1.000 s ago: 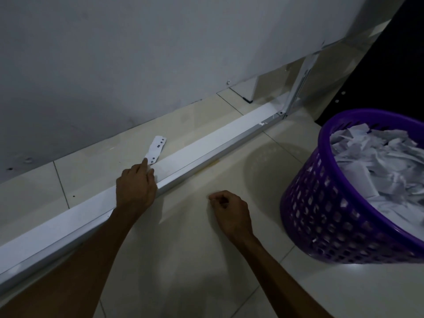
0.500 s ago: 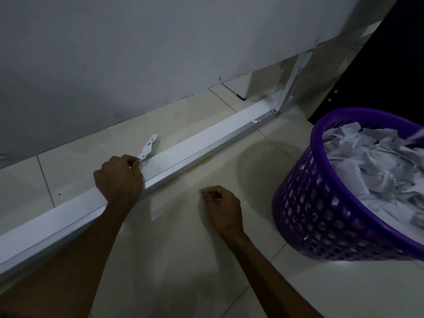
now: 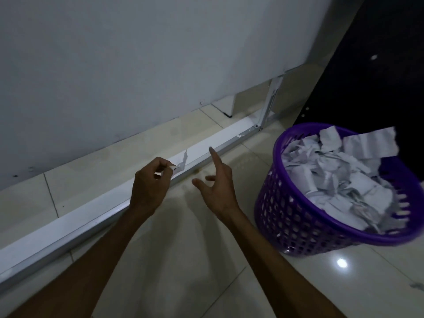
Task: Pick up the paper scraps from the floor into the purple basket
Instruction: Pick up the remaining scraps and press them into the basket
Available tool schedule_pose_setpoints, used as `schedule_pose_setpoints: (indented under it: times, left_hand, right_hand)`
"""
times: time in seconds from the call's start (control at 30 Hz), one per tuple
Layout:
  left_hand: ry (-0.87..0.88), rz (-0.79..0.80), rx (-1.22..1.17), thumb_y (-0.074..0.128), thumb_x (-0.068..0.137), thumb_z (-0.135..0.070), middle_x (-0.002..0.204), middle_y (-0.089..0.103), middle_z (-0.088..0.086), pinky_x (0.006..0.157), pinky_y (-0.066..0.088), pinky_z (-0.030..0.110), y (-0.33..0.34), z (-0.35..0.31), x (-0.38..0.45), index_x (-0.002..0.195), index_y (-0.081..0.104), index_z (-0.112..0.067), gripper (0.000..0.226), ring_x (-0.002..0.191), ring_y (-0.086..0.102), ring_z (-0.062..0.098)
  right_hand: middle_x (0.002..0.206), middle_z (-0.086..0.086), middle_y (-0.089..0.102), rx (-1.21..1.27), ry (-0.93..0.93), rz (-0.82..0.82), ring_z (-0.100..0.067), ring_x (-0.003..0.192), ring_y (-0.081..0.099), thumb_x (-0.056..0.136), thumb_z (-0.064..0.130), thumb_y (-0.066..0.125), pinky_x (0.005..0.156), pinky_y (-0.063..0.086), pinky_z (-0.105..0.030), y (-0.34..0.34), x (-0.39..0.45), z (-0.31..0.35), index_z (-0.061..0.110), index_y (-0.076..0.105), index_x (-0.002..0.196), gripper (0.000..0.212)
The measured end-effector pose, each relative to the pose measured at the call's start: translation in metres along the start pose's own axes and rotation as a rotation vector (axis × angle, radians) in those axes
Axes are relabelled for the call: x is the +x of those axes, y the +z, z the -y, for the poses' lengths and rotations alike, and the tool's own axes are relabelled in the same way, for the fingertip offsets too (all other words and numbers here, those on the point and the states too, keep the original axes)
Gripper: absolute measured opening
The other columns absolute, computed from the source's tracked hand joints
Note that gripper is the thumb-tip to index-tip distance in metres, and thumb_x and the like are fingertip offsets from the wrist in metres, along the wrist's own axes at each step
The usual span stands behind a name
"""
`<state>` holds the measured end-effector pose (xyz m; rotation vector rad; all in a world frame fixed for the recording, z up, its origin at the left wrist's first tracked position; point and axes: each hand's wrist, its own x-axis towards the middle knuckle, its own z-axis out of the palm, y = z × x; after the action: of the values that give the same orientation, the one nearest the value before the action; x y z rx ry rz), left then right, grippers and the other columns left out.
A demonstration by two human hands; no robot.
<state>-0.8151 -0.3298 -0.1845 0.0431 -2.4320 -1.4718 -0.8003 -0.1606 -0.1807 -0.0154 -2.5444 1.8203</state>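
1. While the left hand pinches a paper scrap between thumb and fingertips above the white metal rail, the strip hangs thin and twisted from the grip, held by one end only; a hold that slight could let it slip and drop back onto the tiled floor or behind the rail.

2. Because the right hand hovers beside it with fingers spread apart and nothing in them, index finger raised, the scrap rides on one hand alone; any handover between the two hands looks like a moment where the paper could tear or fall.

3. Since the purple basket stands to the right on the floor, near the right hand but apart from both, the scrap has to cross open floor to reach it; a quick swing could flutter the light paper loose.

4. As the basket is heaped with torn paper to the rim, with one large piece sticking up past the far edge, a scrap dropped on top may slide off the pile and land outside.

5. With the room dim, a fallen white scrap could be hard to spot against the pale tiles and rail.
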Motion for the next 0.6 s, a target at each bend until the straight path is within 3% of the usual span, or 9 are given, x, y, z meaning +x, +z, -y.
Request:
schedule_pose_setpoints:
  times: [0.07, 0.17, 0.23, 0.33, 0.43, 0.5, 0.6]
  left_hand:
    - [0.013, 0.058, -0.050, 0.046, 0.082, -0.029, 0.077, 0.065, -0.010, 0.063, 0.042, 0.019, 0.000, -0.026, 0.004, 0.081, 0.064, -0.016, 0.023, 0.073, 0.057, -0.002]
    - [0.015, 0.147, -0.147, 0.043, 0.082, -0.030, 0.078, 0.065, 0.008, 0.064, 0.048, 0.032, 0.001, -0.061, 0.008, 0.080, 0.062, -0.009, 0.028, 0.072, 0.061, 0.019]
    - [-0.017, 0.178, -0.221, 0.045, 0.082, -0.031, 0.082, 0.068, 0.012, 0.063, 0.052, 0.036, 0.002, -0.079, 0.011, 0.081, 0.062, -0.011, 0.026, 0.072, 0.067, 0.028]
    - [-0.017, 0.191, -0.294, 0.049, 0.089, -0.021, 0.087, 0.069, 0.012, 0.059, 0.052, 0.028, 0.007, -0.112, 0.014, 0.082, 0.062, -0.016, 0.016, 0.069, 0.070, 0.030]
    - [0.003, 0.176, -0.337, 0.050, 0.096, -0.014, 0.090, 0.069, 0.010, 0.060, 0.051, 0.028, 0.017, -0.144, 0.016, 0.089, 0.063, -0.009, 0.016, 0.074, 0.069, 0.027]
    - [0.000, 0.162, -0.392, 0.052, 0.096, -0.016, 0.088, 0.068, 0.006, 0.061, 0.051, 0.028, 0.025, -0.166, 0.017, 0.091, 0.063, -0.005, 0.017, 0.072, 0.067, 0.016]
    - [0.013, 0.159, -0.421, 0.050, 0.097, -0.017, 0.089, 0.066, 0.006, 0.063, 0.048, 0.027, 0.041, -0.198, 0.019, 0.096, 0.064, -0.004, 0.019, 0.075, 0.062, 0.012]
  right_hand:
    - [0.151, 0.004, 0.029, -0.025, -0.072, 0.038, -0.010, 0.121, 0.047, 0.090, 0.026, 0.070, 0.088, 0.048, -0.013, -0.013, 0.001, 0.012, 0.045, 0.028, 0.150, 0.076]
    - [0.146, 0.003, 0.042, -0.052, -0.110, 0.030, -0.010, 0.124, 0.046, 0.090, 0.033, 0.070, 0.101, 0.046, -0.027, -0.034, -0.001, 0.031, 0.038, 0.051, 0.138, 0.052]
    - [0.128, 0.004, 0.059, -0.034, -0.087, 0.008, -0.011, 0.110, 0.058, 0.089, 0.030, 0.071, 0.092, 0.052, -0.027, -0.049, -0.002, 0.046, 0.028, 0.063, 0.125, 0.037]
    - [0.104, 0.000, 0.071, -0.046, -0.104, -0.035, -0.015, 0.087, 0.069, 0.089, 0.028, 0.072, 0.076, 0.058, -0.025, -0.077, -0.004, 0.070, 0.014, 0.067, 0.114, 0.029]
    - [0.098, -0.010, 0.071, 0.044, -0.086, -0.067, -0.021, 0.079, 0.072, 0.091, 0.021, 0.070, 0.065, 0.057, -0.020, -0.103, -0.008, 0.099, 0.006, 0.066, 0.109, 0.024]
    - [0.097, -0.015, 0.071, 0.141, -0.044, -0.065, -0.025, 0.073, 0.072, 0.091, 0.018, 0.069, 0.064, 0.059, -0.025, -0.117, -0.011, 0.123, 0.003, 0.066, 0.107, 0.022]
    - [0.099, -0.008, 0.072, 0.007, -0.067, -0.067, -0.017, 0.077, 0.069, 0.093, 0.024, 0.066, 0.068, 0.058, -0.026, -0.146, -0.012, 0.151, 0.008, 0.069, 0.110, 0.023]
